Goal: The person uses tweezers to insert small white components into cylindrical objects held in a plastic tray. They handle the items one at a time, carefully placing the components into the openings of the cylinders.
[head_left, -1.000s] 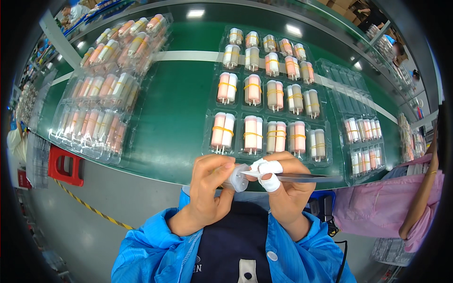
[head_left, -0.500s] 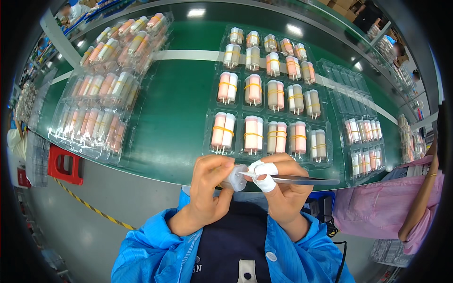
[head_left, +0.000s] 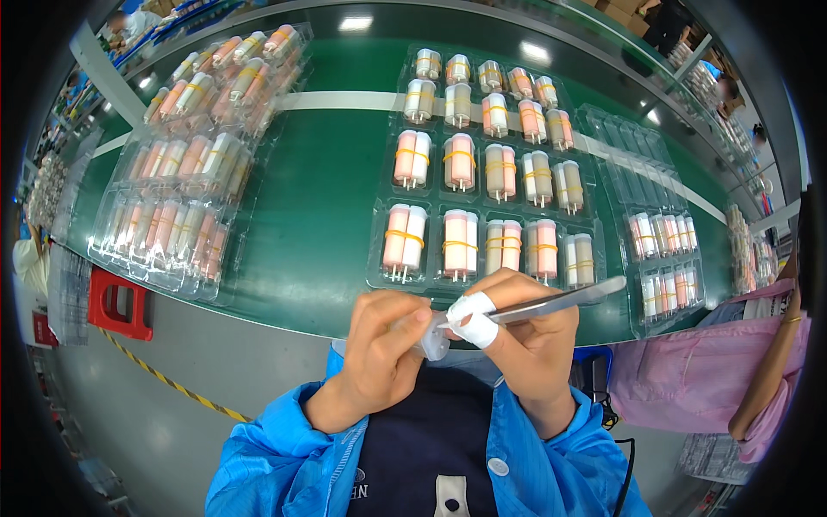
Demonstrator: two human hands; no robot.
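In front of my chest, my left hand [head_left: 377, 351] is closed around a small translucent plastic piece [head_left: 434, 342] with a pale, frosted end. My right hand [head_left: 536, 345], white tape wrapped on its thumb and a finger, pinches metal tweezers [head_left: 564, 300]. Their tips meet the translucent piece or come very close to it; the exact contact is too small to make out. Just beyond both hands lies a clear tray [head_left: 376, 269] of paired pink, white and grey cylinders [head_left: 404, 239], banded with yellow and showing white prongs.
Stacked clear trays [head_left: 185, 267] of similar cylinders stand on the left of the green table [head_left: 310, 189]. Another tray [head_left: 622, 177], partly filled, lies at right. A red stool [head_left: 121, 303] is on the floor, and a person in pink [head_left: 689, 379] sits at the right.
My right hand has turned, so the tweezers' back end now points higher. The translucent piece has tilted slightly in my left hand, and its face shows less.
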